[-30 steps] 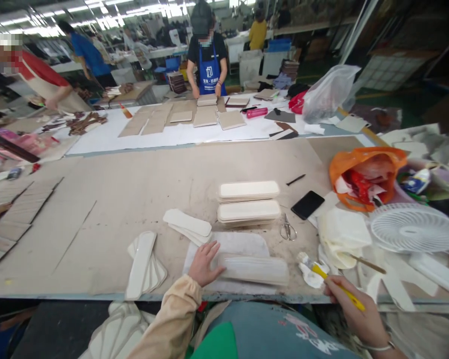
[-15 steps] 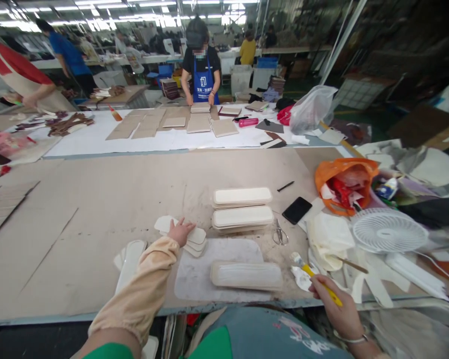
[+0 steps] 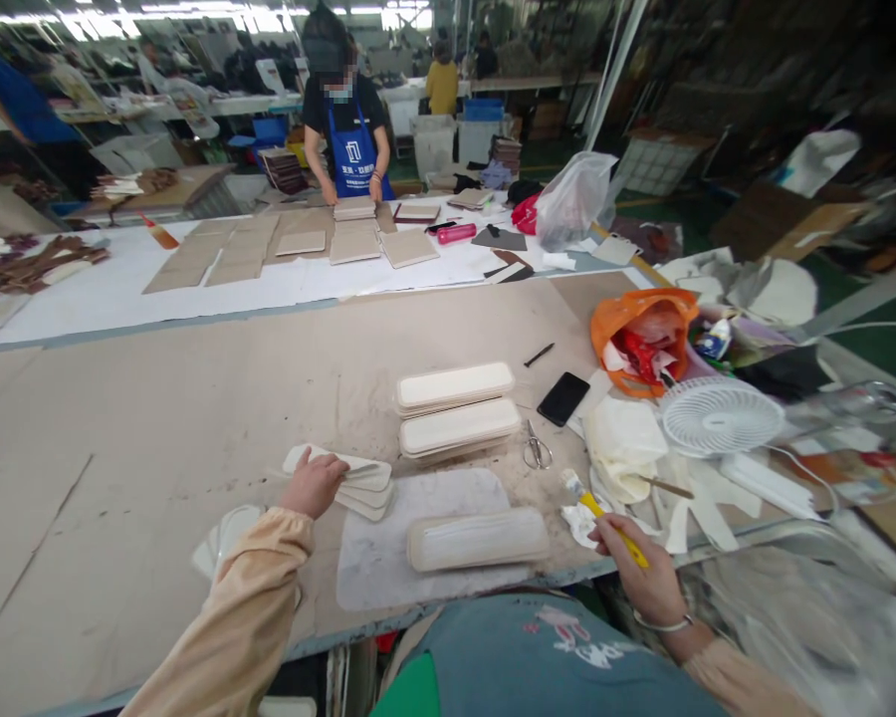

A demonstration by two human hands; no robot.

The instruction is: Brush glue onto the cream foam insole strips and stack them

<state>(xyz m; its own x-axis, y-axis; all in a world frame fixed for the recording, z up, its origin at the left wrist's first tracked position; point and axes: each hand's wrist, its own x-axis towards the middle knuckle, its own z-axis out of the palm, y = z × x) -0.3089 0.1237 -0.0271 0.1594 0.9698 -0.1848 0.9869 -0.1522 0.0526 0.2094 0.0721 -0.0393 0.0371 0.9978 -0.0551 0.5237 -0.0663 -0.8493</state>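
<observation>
My left hand (image 3: 315, 485) is at a fanned pile of white round-cornered strips (image 3: 365, 495), its fingers closed on the edge of the top strip. In my right hand (image 3: 646, 578) is a yellow-handled brush (image 3: 593, 505), gripped by the handle, its pale bristles pointing away from me near a crumpled white, smeared patch (image 3: 578, 528). Between my hands a stack of long pale strips (image 3: 478, 540), whitish on top, lies on a translucent sheet (image 3: 369, 568). More white strips (image 3: 231, 533) are fanned out beside my left sleeve, which partly covers them.
Two stacks of long cream strips (image 3: 455, 386) lie ahead, with scissors (image 3: 536, 446), a phone (image 3: 563, 398) and a black pen (image 3: 539, 355) to their right. An orange bag (image 3: 604, 324) and a white fan (image 3: 721, 416) stand farther right. Across the table a person (image 3: 350, 139) handles boards.
The view has swung right. My left hand has gone from spread fingers on the fanned strips to fingers closed at the top one. My right hand still holds the brush near the white patch.
</observation>
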